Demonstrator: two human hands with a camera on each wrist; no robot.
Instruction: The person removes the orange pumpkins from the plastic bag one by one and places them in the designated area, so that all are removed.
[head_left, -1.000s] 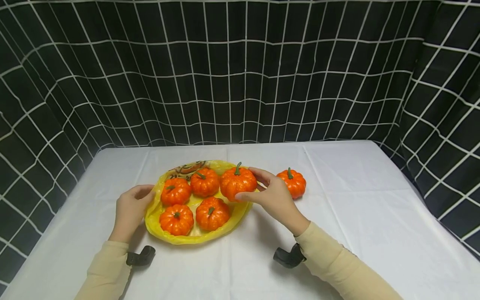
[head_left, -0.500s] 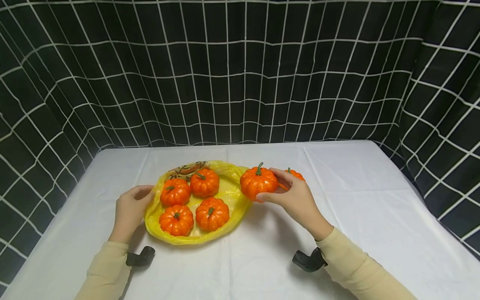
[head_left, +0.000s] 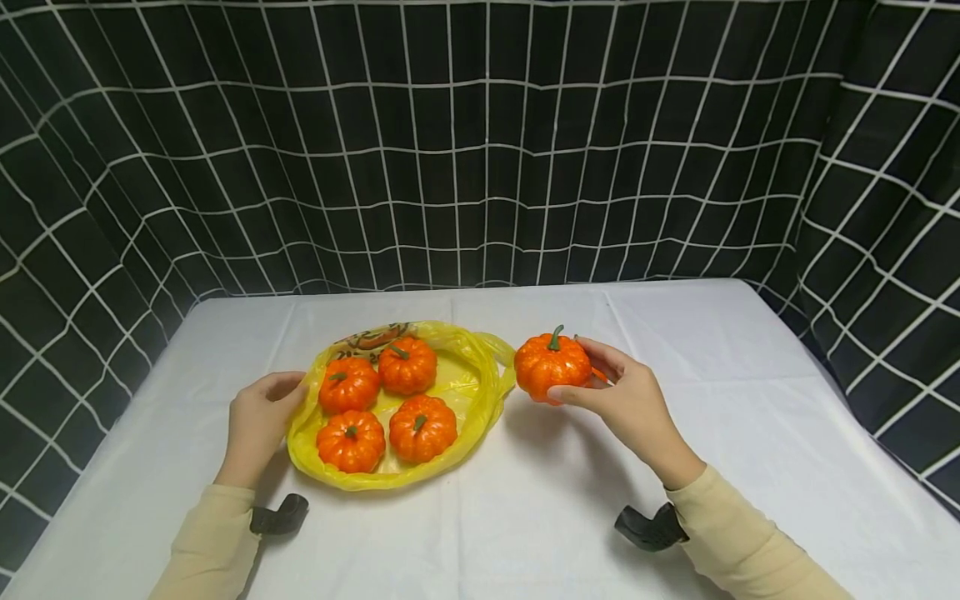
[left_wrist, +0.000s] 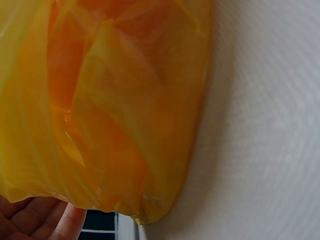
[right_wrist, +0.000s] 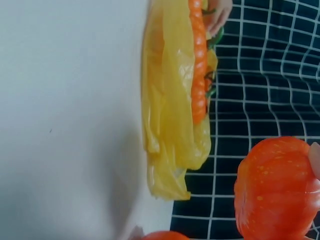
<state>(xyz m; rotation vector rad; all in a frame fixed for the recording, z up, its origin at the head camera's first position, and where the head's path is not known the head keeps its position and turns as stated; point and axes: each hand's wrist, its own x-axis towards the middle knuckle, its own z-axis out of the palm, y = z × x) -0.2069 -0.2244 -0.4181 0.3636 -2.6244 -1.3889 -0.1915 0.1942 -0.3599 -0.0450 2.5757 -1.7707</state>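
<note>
My right hand (head_left: 637, 400) holds an orange toy pumpkin (head_left: 551, 367) with a green stem, raised over the table to the right of a yellow plastic bag (head_left: 491, 408). The thumb lies on its near side and the fingers behind. In the right wrist view this held pumpkin (right_wrist: 277, 190) fills the lower right. Another pumpkin (right_wrist: 165, 236) shows at the bottom edge there; in the head view the right hand mostly hides it. At the bag's left rim my left hand (head_left: 258, 425) grips the yellow plastic. Several small pumpkins (head_left: 423, 429) sit inside the opened bag.
A white cloth (head_left: 480, 542) covers the table. Black curtains with a white grid (head_left: 487, 167) stand along the back and both sides. A bag handle loop (head_left: 498, 346) sticks out toward the held pumpkin. Black wrist mounts (head_left: 651, 527) jut inward from both sleeves.
My right hand has carried its pumpkin rightward, from over the bag's right side to beyond the rim. It now covers most of the pumpkin at the right. The left hand stays at the bag.
</note>
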